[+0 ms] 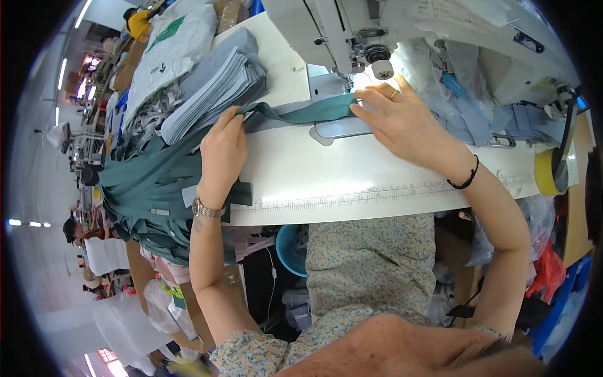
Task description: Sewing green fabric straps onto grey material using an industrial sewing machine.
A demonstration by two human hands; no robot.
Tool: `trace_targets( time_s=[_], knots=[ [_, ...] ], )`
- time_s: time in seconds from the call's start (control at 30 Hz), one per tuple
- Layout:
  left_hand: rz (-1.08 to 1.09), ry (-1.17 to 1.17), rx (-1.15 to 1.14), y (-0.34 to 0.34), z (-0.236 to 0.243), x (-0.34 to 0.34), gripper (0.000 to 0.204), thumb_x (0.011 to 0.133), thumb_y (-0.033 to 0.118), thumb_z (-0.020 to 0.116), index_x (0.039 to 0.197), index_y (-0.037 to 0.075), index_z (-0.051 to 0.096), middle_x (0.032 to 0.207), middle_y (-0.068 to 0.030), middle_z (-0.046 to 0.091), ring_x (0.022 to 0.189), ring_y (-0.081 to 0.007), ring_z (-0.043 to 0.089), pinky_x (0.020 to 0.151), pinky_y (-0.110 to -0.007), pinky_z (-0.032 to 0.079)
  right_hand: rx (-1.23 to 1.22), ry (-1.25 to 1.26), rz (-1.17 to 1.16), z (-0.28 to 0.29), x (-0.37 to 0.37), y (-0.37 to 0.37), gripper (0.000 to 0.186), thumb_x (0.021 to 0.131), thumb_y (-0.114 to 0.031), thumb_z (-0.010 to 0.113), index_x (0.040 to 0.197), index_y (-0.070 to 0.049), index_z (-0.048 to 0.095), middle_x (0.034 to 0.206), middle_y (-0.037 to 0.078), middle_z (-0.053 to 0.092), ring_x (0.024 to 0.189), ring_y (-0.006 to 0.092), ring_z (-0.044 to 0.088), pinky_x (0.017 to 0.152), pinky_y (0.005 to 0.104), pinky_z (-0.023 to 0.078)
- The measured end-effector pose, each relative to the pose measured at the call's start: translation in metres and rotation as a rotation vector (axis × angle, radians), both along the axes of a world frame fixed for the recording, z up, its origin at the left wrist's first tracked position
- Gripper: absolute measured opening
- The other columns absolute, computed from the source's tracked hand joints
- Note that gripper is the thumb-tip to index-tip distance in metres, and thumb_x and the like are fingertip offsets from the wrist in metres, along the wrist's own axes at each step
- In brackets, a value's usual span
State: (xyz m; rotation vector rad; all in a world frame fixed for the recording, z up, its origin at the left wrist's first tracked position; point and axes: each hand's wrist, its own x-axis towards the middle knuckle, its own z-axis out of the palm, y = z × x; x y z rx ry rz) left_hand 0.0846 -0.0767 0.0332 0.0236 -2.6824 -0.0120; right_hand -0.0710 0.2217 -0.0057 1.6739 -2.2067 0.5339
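A dark green fabric strip stretches between my hands, with a twist near its left part. It lies over a grey fabric piece beside the needle area of a white sewing machine. My left hand, wearing a watch, pinches the strip's left part. Fingers of my right hand are closed on its right end, just in front of the needle and presser foot. Green fabric hangs in a heap over the table's left edge, beside my left wrist.
Folded grey pieces are stacked at the back left, near a large plastic bag. A yellow tape roll sits at the right. A printed ruler runs along the table front. Below stands a blue basket.
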Motion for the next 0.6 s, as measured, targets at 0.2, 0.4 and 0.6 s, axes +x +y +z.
trace_targets(
  time_s=[0.2,0.4,0.6],
  knots=[
    [0.026,0.191,0.06,0.008,0.006,-0.014,0.016,0.091,0.0,0.06,0.105,-0.003,0.068,0.123,-0.0094,0.068,0.082,-0.0285,0.07,0.073,-0.033,0.055,-0.052,0.066,0.009,-0.002,-0.002,0.0,0.028,0.085,-0.006,0.063,0.113,-0.002,0.069,0.13,0.006,0.057,0.12,0.0241,0.057,0.108,0.0594,0.04],
    [0.1,0.056,-0.057,0.012,0.001,0.0,0.018,0.087,-0.001,0.064,0.103,0.003,0.071,0.121,-0.0123,0.069,0.08,-0.028,0.071,0.068,-0.033,0.056,-0.04,0.056,-0.003,-0.005,-0.002,-0.001,0.03,0.085,-0.007,0.064,0.115,-0.003,0.068,0.124,0.003,0.062,0.119,0.0218,0.057,0.108,0.0587,0.039],
    [-0.061,0.271,-0.153,0.056,0.05,0.009,0.029,0.082,-0.002,0.065,0.109,0.004,0.073,0.112,-0.0104,0.072,0.082,-0.0266,0.072,0.07,-0.031,0.057,0.004,0.069,0.008,-0.008,-0.006,0.003,0.033,0.085,-0.009,0.064,0.118,-0.006,0.067,0.127,0.002,0.062,0.12,0.0208,0.057,0.108,0.0561,0.039]
  ],
)
